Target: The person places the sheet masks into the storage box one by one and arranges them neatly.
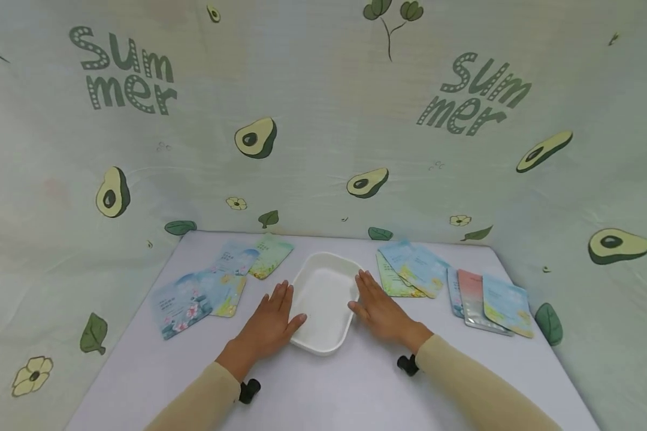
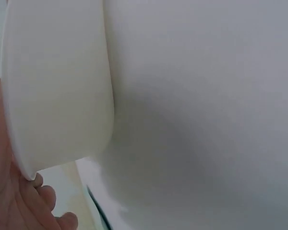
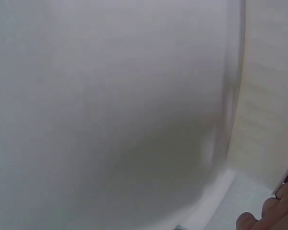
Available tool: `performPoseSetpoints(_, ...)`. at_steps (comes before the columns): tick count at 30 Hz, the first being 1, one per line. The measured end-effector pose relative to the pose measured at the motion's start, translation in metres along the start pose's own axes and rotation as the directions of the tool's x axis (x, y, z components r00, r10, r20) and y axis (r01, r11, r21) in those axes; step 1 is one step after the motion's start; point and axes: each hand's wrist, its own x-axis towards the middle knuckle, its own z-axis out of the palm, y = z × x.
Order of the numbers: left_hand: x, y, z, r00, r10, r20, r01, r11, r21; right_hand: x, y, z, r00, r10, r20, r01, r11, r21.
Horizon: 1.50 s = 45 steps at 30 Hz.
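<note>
A white rectangular tray with rounded corners [image 1: 323, 305] sits on the table between both hands. Along its left rim lies my left hand [image 1: 269, 320], fingers straight and thumb reaching over the edge. My right hand [image 1: 380, 308] touches the opposite rim, its fingers extended too. In the left wrist view the tray's outer wall [image 2: 57, 86] stands beside the hand [image 2: 14, 201], with fingertips near the rim. The right wrist view has the other side wall [image 3: 269, 96] and a few fingers [image 3: 278, 211] at the rim.
Flat printed sachets lie left of the tray: blue floral [image 1: 180, 305], yellow-blue [image 1: 229, 293], pale blue [image 1: 236, 258], green [image 1: 271, 256]. To the right are green [image 1: 388, 280], blue [image 1: 420, 269], pink-and-silver [image 1: 471, 293] and blue-yellow [image 1: 508, 305] ones. A printed curtain [image 1: 313, 90] stands behind the white table [image 1: 323, 389].
</note>
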Motion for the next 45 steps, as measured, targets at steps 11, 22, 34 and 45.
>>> performPoseSetpoints(11,-0.021,0.025,0.001,0.999,-0.016,0.041,0.014,0.999,0.051,0.035,0.001,-0.015,0.999,0.021,0.037,-0.015,0.989,-0.150)
performPoseSetpoints(22,-0.007,0.018,-0.001,0.999,-0.036,0.006,0.035,0.987,0.154,0.067,0.004,-0.020,0.998,-0.003,0.060,0.016,0.977,-0.212)
performPoseSetpoints(34,-0.003,0.014,-0.007,0.999,-0.034,0.029,0.028,0.978,0.206,0.075,0.005,-0.019,0.998,0.021,0.063,-0.005,0.969,-0.247)
performPoseSetpoints(45,-0.003,0.015,-0.008,0.998,-0.032,0.046,0.023,0.982,0.187,0.018,0.064,-0.040,0.967,0.238,-0.090,-0.252,0.947,-0.197)
